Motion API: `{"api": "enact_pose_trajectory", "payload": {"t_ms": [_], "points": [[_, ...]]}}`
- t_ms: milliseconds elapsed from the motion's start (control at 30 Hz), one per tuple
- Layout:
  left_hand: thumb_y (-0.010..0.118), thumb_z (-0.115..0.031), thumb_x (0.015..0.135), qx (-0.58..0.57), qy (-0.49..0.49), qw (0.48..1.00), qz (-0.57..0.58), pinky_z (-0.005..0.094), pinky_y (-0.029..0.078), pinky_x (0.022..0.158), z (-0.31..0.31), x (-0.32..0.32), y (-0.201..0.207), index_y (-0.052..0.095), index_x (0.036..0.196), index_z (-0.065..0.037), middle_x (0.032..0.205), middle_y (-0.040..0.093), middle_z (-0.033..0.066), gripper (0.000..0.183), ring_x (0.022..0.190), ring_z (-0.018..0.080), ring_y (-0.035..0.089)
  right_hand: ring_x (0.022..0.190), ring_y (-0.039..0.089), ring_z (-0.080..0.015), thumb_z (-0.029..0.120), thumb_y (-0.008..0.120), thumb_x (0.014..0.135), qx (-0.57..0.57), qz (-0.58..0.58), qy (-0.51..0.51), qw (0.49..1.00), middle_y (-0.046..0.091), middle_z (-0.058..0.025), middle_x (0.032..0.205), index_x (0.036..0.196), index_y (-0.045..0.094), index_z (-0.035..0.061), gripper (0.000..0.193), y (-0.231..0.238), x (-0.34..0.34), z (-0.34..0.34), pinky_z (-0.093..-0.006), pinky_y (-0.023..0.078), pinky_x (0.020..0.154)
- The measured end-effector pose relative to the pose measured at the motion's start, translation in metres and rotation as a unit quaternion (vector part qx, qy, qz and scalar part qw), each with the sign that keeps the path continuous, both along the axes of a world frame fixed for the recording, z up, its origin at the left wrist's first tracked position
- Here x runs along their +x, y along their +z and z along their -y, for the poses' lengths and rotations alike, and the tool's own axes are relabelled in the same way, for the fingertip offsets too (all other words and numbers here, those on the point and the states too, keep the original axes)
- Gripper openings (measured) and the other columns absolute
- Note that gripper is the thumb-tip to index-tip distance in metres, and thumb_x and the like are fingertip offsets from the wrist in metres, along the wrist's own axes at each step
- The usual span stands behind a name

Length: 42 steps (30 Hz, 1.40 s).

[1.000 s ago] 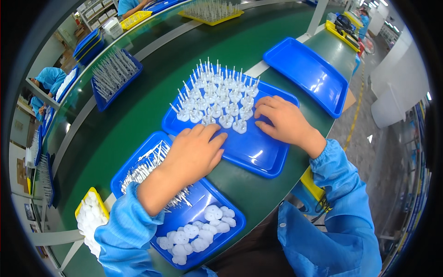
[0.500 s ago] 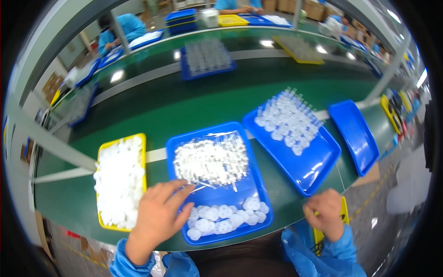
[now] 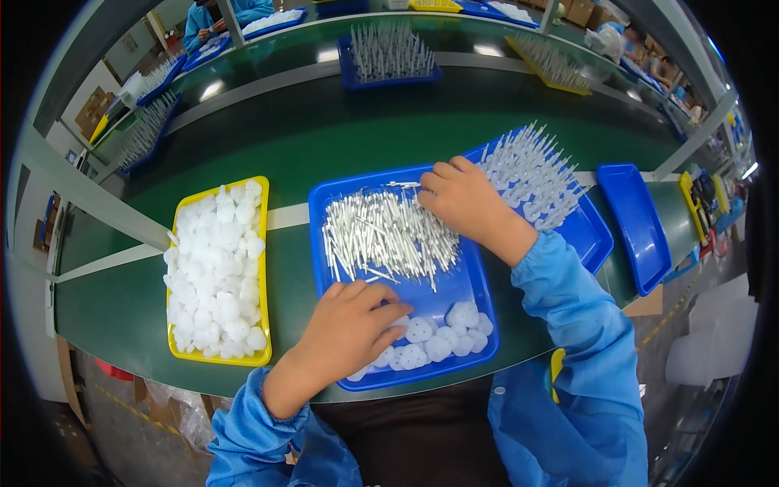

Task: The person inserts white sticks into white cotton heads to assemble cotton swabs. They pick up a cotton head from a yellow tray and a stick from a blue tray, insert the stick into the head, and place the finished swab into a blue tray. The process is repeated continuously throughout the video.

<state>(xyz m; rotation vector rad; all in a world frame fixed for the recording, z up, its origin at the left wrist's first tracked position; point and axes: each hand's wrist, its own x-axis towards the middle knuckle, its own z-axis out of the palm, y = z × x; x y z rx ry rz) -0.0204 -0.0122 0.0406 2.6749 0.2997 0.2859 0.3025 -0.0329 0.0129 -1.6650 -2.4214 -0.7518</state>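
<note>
A blue tray (image 3: pixel 426 296) lies before me, with a heap of thin white sticks (image 3: pixel 377 235) at its far side. Along its near side are several white, roundish discs with small holes (image 3: pixel 438 347). My left hand (image 3: pixel 341 329) is over the left end of these discs, its fingers bent and thumb apart from the index finger. At the heap's upper right edge, my right hand (image 3: pixel 471 201) has its fingers curled down among the sticks. Whatever its fingertips hold is hidden.
To the left stands a yellow tray (image 3: pixel 264 243) heaped with white discs. Right of the work tray, another blue tray (image 3: pixel 599 237) carries upright sticks on round bases (image 3: pixel 531 178). A further blue tray (image 3: pixel 637 231) lies far right. Metal posts frame the green table (image 3: pixel 284 170).
My right hand has risen from the table's near right edge to the stick heap. My left hand has shifted right over the discs. The view has tilted down.
</note>
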Motion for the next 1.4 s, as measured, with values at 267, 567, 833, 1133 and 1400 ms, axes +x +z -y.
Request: {"api": "enact_pose_trajectory", "payload": {"t_ms": [267,567,833,1133,1400], "points": [[0.080,0.003,0.098,-0.451,0.164,0.842,0.245,0.0286,0.059,0.083,-0.042,0.043,-0.018,0.082,0.122,-0.004,0.110,0.077,0.0055,0.025,0.090,0.0138,0.072,0.086,0.073,-0.0217,0.012,0.082,0.091,0.037,-0.506,-0.041,0.861,0.079,-0.0047,0.094,0.104,0.081,0.0087,0.014,0.007,-0.048,0.025,-0.0366,0.052,0.086],[0.073,0.004,0.103,-0.458,0.176,0.794,0.360,0.0296,0.059,0.091,-0.060,0.043,-0.063,0.075,0.126,-0.001,0.125,0.070,0.0073,0.024,0.101,0.0144,0.069,0.072,0.071,-0.0220,0.010,0.086,0.090,0.055,-0.550,-0.013,0.833,0.078,-0.0058,0.085,0.113,0.086,0.0083,0.023,-0.009,-0.064,0.054,-0.0357,0.052,0.069],[0.068,0.008,0.105,-0.522,0.153,0.754,0.368,0.0266,0.062,0.087,-0.056,0.046,-0.058,0.070,0.139,0.000,0.123,0.069,0.0071,0.034,0.104,0.0130,0.071,0.063,0.069,-0.0183,0.006,0.087,0.083,0.022,-0.520,0.043,0.853,0.077,-0.0021,0.077,0.116,0.087,0.0109,0.034,0.002,-0.071,0.043,-0.0349,0.049,0.064],[0.075,0.010,0.102,-0.511,0.194,0.774,0.320,0.0241,0.066,0.087,-0.047,0.042,-0.051,0.075,0.137,0.004,0.129,0.066,0.0098,0.035,0.117,0.0185,0.076,0.059,0.068,-0.0191,0.007,0.089,0.085,0.026,-0.502,0.038,0.864,0.079,-0.0021,0.077,0.118,0.086,0.0114,0.033,-0.011,-0.078,0.034,-0.0341,0.049,0.062],[0.075,0.011,0.102,-0.483,0.201,0.786,0.330,0.0239,0.066,0.090,-0.049,0.044,-0.048,0.074,0.141,0.003,0.129,0.062,0.0085,0.040,0.112,0.0139,0.069,0.059,0.068,-0.0211,0.008,0.089,0.086,0.028,-0.497,0.027,0.867,0.080,-0.0054,0.078,0.114,0.087,0.0090,0.028,-0.014,-0.078,0.034,-0.0352,0.050,0.061]]}}
